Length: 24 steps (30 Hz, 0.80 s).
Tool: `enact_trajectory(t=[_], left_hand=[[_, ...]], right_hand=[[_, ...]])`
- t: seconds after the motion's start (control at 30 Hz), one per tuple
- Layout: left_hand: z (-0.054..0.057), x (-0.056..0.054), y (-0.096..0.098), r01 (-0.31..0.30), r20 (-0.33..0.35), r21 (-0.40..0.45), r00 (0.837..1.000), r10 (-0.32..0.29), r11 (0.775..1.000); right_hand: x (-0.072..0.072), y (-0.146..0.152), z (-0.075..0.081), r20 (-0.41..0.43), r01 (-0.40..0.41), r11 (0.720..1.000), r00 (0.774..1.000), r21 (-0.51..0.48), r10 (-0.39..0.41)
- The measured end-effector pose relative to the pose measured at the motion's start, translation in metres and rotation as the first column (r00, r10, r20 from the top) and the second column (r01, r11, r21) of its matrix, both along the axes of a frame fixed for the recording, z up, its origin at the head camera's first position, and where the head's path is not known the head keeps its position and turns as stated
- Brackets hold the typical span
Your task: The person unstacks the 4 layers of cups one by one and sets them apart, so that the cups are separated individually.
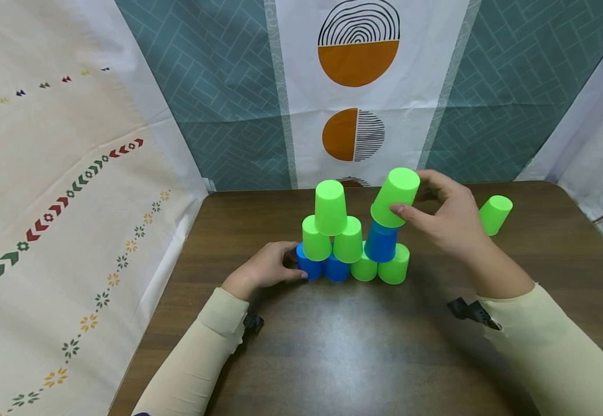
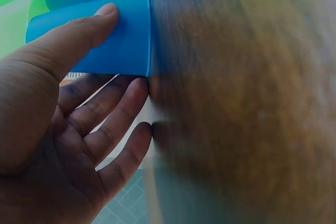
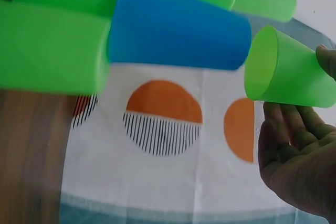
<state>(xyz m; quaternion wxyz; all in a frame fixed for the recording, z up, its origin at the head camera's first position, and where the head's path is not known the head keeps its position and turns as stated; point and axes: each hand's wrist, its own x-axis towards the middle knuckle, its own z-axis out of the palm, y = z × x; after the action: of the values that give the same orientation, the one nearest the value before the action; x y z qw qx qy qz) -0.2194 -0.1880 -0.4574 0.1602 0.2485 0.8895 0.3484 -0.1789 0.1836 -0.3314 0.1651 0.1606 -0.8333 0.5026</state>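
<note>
Upside-down plastic cups form a stacked pyramid on the table. Its bottom row has a blue cup (image 1: 309, 267) at the left end, another blue cup (image 1: 337, 270) and two green cups (image 1: 394, 267). Above them are two green cups (image 1: 315, 240) and a blue cup (image 1: 382, 242); a green cup (image 1: 331, 207) tops the left side. My left hand (image 1: 266, 267) holds the end blue cup, thumb on its front and fingers on the far side. My right hand (image 1: 452, 222) pinches a tilted green cup (image 1: 396, 197), mouth down, just over the upper blue cup; whether they touch I cannot tell.
A single green cup (image 1: 496, 214) stands apart on the brown table (image 1: 332, 358), to the right behind my right hand. Patterned cloth (image 1: 229, 115) hangs behind the table's back edge, and a white embroidered cloth (image 1: 73, 231) is at the left.
</note>
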Motion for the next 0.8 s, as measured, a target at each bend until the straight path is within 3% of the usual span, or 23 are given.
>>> enact_trajectory(t=[0.2, 0.53, 0.8], left_hand=[[0.002, 0.001, 0.0, -0.003, -0.008, -0.004, 1.0, 0.003, 1.0], [0.004, 0.003, -0.001, -0.011, -0.014, -0.009, 1.0, 0.011, 1.0], [0.003, 0.003, 0.0, -0.006, -0.004, -0.007, 1.0, 0.006, 1.0]], right_hand=[[0.002, 0.03, -0.007, -0.019, 0.055, 0.998, 0.998, -0.029, -0.056], [-0.001, 0.087, -0.036, 0.04, 0.202, 0.978, 0.978, 0.05, -0.204], [0.002, 0.137, -0.06, 0.18, 0.294, 0.925, 0.923, 0.242, -0.34]])
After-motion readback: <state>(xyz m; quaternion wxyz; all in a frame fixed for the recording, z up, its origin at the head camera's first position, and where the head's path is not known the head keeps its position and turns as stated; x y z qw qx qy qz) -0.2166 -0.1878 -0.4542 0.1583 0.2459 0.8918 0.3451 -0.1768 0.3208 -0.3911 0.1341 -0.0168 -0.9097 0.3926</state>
